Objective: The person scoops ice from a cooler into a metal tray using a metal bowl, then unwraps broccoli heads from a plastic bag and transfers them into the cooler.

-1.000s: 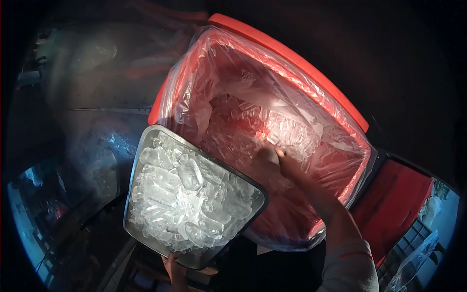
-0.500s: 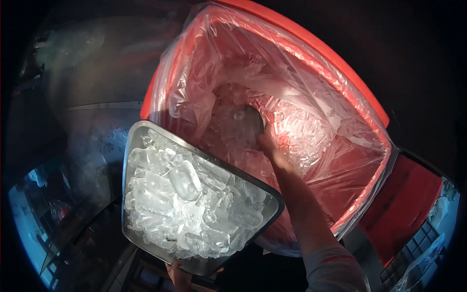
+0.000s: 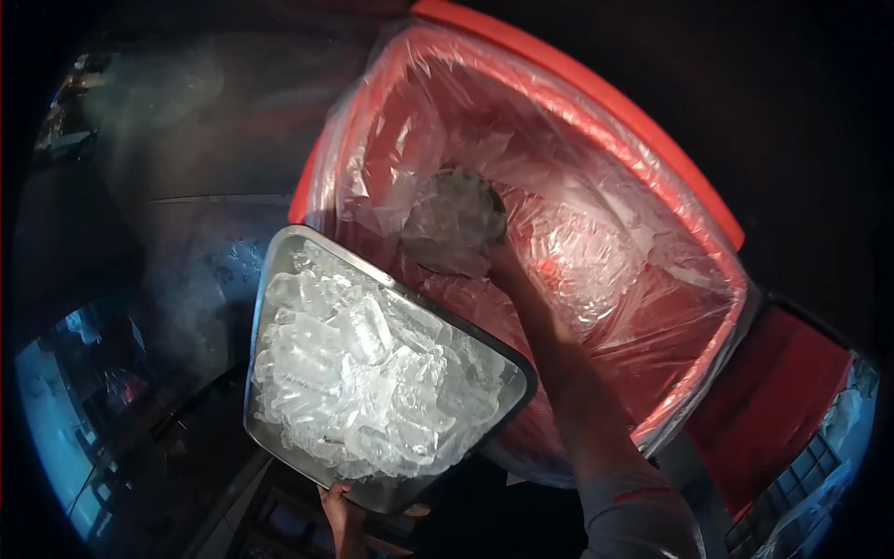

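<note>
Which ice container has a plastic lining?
The red bin: a clear liner covers its inner walls. The metal pan has no lining, just bare metal walls.

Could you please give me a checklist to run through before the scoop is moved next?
1. Left hand on the metal pan's edge: ok.
2. Scoop at the right hand: ok; exact finger placement: cannot tell.
3. Clear liner over the red bin's rim: ok where visible.
4. Pan supported by the bin: cannot tell.
5. Ample room in the pan: probably not ok, ice is heaped.
</note>
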